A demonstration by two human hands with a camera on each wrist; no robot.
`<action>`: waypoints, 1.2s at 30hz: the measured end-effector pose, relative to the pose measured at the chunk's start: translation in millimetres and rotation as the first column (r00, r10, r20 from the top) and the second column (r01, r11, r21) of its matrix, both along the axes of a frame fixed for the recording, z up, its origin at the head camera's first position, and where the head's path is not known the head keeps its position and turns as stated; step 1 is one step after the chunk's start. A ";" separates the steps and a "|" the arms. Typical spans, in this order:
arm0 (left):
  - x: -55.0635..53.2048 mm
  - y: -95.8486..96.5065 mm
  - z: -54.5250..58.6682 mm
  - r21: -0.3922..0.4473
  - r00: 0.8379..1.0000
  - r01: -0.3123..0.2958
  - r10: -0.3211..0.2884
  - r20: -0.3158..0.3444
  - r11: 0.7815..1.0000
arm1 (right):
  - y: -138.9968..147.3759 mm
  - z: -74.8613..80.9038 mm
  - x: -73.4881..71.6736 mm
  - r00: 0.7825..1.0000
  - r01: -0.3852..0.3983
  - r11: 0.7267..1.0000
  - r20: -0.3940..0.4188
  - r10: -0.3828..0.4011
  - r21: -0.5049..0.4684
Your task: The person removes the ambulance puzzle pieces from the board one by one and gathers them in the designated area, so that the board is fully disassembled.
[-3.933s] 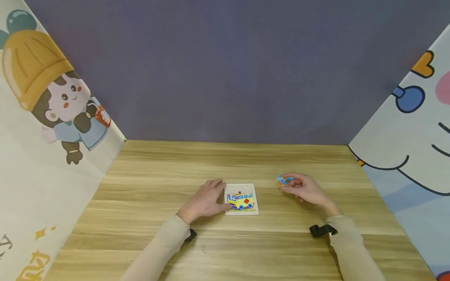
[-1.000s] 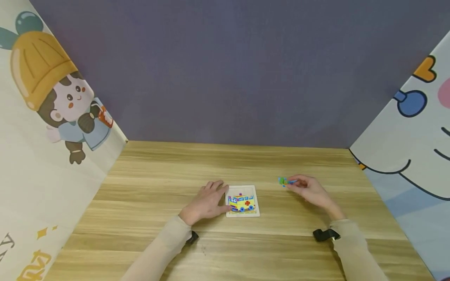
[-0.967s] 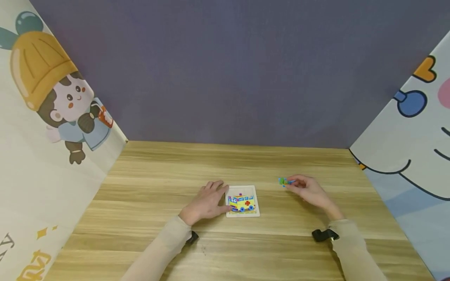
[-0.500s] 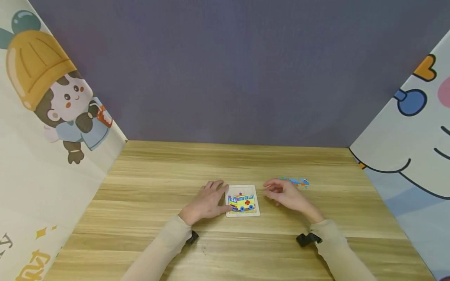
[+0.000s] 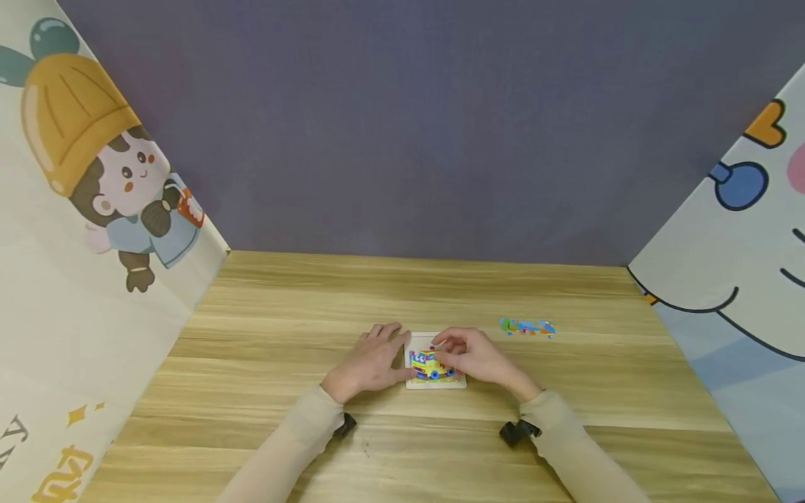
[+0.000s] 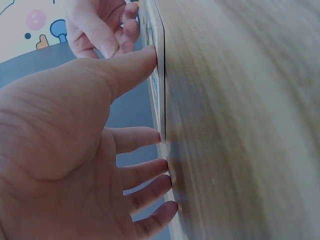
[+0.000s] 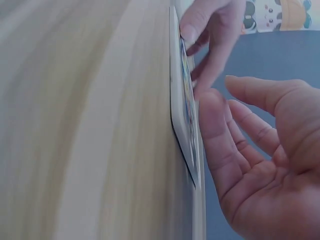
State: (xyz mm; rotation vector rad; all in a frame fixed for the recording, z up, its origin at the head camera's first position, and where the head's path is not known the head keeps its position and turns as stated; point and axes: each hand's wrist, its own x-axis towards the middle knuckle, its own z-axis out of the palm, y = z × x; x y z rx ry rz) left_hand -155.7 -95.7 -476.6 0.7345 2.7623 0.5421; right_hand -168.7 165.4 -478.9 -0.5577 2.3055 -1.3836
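A small white-framed puzzle board (image 5: 410, 383) with a yellow ambulance picture lies flat on the wooden table. My left hand (image 5: 371, 360) rests at its left side, fingers straight; the left wrist view shows the thumb (image 6: 142, 60) on the board's face and the fingertips down by its edge. Over the board's upper right is my right hand (image 5: 474, 355), thumb and fingers loosely bent above the ambulance. In the right wrist view its fingertips (image 7: 212, 102) stand close over the board's face, and nothing shows between them. Part of the ambulance is hidden behind these fingers.
A row of small blue, green and orange puzzle pieces (image 5: 528, 327) lies on the table (image 5: 314, 293) to the right of the board. A dark grey panel (image 5: 402, 140) stands behind the table, with cartoon-printed walls on both sides.
My right hand has left the blue and green pieces, where it held some earlier, and moved left over the board. Those pieces now lie uncovered in a row. The left hand stays by the board.
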 end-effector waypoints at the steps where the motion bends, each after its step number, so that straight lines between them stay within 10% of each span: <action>1: 0.2 0.0 -0.2 0.000 1.000 0.000 0.000 -0.001 1.000 | -3.5 -0.7 -0.2 1.000 -0.006 1.000 -0.001 0.006 0.002; 16: -0.3 -1.8 0.8 0.012 1.000 0.013 -0.013 -0.004 1.000 | -27.9 -5.5 -3.5 0.993 -0.013 0.977 -0.109 0.037 0.214; 36: -1.7 -0.2 -0.2 0.016 1.000 0.003 -0.003 0.004 1.000 | -31.2 -11.6 1.5 0.983 0.059 0.967 -0.181 -0.014 0.248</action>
